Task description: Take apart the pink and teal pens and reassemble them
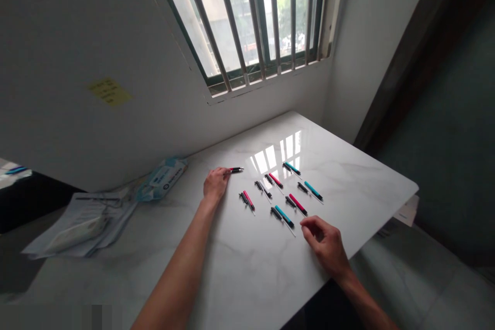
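Observation:
At the far left of the pens, my left hand [215,184] has its fingers closed on a red and black pen [236,169] close to the tabletop. My right hand [327,242] is near the front edge, thumb and forefinger pinched together; anything between them is too small to make out. Close to it lie a pulled-apart pink pen [297,204] and a teal pen [284,215] with a thin white refill [288,229]. Further pens in parts lie in rows: a pink one [248,200], a grey and black one [263,189], and teal ones [313,190] farther right.
The pens lie on a white marbled table [240,273]. A blue wipes pack [162,180] and papers [83,221] sit at the left. Behind the table are a wall with a yellow note [110,92] and a barred window [251,26]. The table's right edge is exposed.

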`<state>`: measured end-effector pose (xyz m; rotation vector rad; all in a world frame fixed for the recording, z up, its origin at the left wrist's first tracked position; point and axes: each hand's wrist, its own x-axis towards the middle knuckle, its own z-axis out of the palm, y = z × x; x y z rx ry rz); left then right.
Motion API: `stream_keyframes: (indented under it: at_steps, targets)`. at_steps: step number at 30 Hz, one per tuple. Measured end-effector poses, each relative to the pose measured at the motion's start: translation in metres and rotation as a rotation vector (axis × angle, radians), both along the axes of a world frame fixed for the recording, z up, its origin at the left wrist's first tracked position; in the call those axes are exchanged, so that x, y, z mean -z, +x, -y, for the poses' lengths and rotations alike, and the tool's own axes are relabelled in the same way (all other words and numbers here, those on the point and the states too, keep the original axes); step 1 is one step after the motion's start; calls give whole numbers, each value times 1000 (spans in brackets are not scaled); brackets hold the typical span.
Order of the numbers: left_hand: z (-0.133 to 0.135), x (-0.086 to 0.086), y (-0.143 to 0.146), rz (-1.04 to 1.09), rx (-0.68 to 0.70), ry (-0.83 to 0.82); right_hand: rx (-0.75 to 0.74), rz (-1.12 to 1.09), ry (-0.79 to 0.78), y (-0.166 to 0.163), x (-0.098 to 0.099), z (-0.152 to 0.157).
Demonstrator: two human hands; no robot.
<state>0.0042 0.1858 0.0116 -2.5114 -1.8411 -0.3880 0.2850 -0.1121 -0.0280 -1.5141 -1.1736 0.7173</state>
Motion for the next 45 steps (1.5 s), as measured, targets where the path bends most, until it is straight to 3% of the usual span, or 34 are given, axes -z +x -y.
stream_keyframes:
  at_steps: [6, 10, 13, 16, 20, 23, 27, 31, 35, 39, 45]
  targets:
    - [-3, -5, 3, -55, 11, 25, 11, 21, 15, 0, -1, -1]
    - [17, -15, -6, 79, -55, 61, 19, 25, 20, 1, 0, 0]
    - [59, -15, -25, 300, -118, 78, 18, 28, 22, 1, 0, 1]
    - [122, -7, -47, 479, -192, 105, -13, 37, 22, 3, -2, 4]
    - [201, 9, -63, 510, -226, 115, -72, 148, 98, 3, -4, 10]
    - [231, 18, -59, 538, -221, 97, -147, 241, 165, -8, -11, 12]
    - [239, 17, -48, 588, -76, 1, -274, 275, 206, -45, -31, -7]
    - [239, 12, -45, 583, -2, -38, -447, 384, 120, -91, -48, -57]
    - [242, 14, -49, 563, 41, -47, -598, 423, 77, -124, -51, -101]
    - [245, 11, -49, 551, 30, -76, -665, 361, 96, -135, -48, -109]
    - [247, 0, -39, 597, 33, -170, -595, 362, 165, -127, -46, -102]
